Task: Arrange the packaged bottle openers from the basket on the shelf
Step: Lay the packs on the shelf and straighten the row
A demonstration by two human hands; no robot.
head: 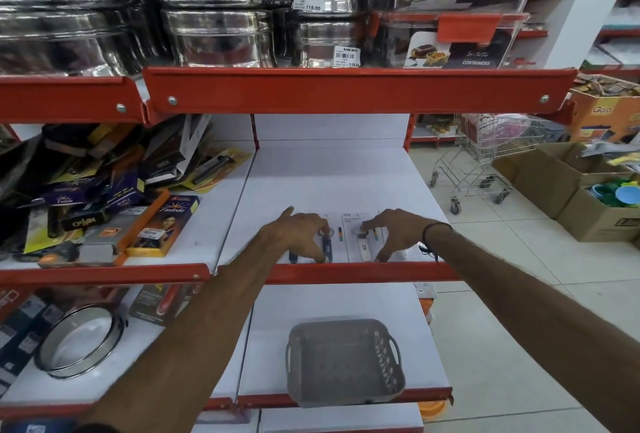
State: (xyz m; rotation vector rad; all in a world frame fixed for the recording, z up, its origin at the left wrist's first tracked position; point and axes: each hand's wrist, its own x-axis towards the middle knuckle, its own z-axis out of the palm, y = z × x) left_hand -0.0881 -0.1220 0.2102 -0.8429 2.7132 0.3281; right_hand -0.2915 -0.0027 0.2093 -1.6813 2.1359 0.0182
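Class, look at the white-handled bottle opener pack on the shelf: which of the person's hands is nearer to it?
Right. The right hand rests on the white-handled pack; the left hand lies to its left, on the blue-handled pack.

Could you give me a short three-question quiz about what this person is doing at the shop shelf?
1. True or false: the grey basket looks empty.
2. Which hand rests on the white-handled opener pack?
A. left hand
B. right hand
3. Fill in: the dark-handled opener pack lies on the ____ shelf, above the basket.

Key: 1 true; 2 B; 3 white
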